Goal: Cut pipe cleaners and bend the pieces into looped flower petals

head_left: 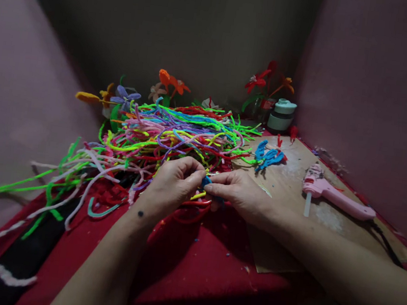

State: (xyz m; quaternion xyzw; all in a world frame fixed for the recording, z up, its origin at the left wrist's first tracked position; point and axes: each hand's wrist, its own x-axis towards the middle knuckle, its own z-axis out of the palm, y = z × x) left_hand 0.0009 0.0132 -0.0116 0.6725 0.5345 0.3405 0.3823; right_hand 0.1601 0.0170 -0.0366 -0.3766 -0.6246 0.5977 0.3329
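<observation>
My left hand [173,182] and my right hand [237,192] meet at the middle, both pinched on a small blue pipe cleaner piece [206,181] held between their fingertips. Just behind them lies a big tangled heap of coloured pipe cleaners [161,135], green, pink, red, purple and yellow, on a red cloth [207,267]. A bent yellow strand and red strands lie directly under my hands.
A pink glue gun [335,194] lies on a cardboard sheet [296,179] at the right, with blue pipe cleaner shapes [268,156] beyond my right hand. Finished pipe cleaner flowers [170,85] and a pale green jar [282,115] stand at the back. Pink walls close in on both sides.
</observation>
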